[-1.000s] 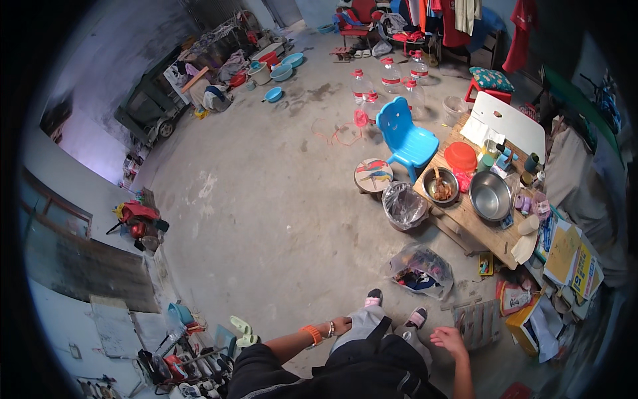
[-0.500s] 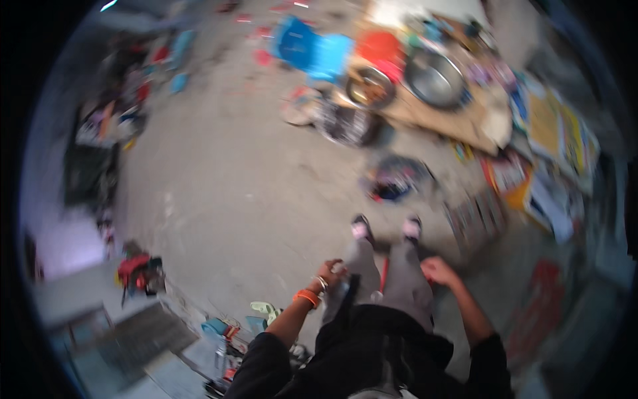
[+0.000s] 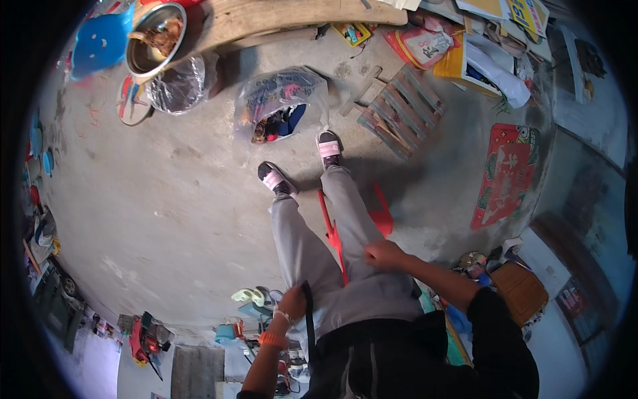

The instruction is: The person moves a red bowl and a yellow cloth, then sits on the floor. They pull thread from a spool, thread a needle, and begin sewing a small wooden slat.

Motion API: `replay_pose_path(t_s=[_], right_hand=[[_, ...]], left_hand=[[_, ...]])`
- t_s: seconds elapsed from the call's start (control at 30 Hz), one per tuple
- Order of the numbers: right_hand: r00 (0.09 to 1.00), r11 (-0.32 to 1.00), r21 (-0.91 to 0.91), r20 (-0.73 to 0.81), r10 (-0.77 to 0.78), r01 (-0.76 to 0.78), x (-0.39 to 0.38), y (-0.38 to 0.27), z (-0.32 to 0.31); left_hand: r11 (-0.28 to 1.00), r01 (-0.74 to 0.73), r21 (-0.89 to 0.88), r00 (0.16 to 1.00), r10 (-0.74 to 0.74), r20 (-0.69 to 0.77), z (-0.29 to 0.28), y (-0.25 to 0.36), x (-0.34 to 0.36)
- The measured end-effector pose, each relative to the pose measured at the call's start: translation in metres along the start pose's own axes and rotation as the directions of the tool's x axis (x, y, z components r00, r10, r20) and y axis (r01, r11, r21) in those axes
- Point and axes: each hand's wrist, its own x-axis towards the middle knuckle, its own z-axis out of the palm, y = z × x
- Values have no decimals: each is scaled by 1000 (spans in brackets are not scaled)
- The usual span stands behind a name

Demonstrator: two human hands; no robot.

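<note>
- Left hand, between six and seven o'clock from centre: fingers curled at the left thigh beside a black strap; cannot tell whether they grip anything.
- Right hand, four o'clock: narrow, folded fingers against the grey trousers; pinched cloth cannot be confirmed.
- Trousers: towards six o'clock.
- Red stool: four o'clock, partly behind the legs.
- Clear plastic bag: eleven o'clock.

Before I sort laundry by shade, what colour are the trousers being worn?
The trousers are grey, clearest in the head view.
</note>
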Motion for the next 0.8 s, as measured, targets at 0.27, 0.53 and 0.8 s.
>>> replay_pose_path(t_s=[0.27, 0.53, 0.8], right_hand=[[959, 993, -96, 280, -42, 72, 9, -1, -46], [994, 994, -49, 50, -99, 102, 156, -7, -50], [964, 931, -247, 60, -261, 268, 297, -20, 6]], left_hand=[[1000, -20, -8, 821, 21, 571, -24, 44, 35], [959, -255, 123, 787, 280, -549, -105, 16, 249], [920, -387, -67, 698, 245, -673, -131, 4, 357]])
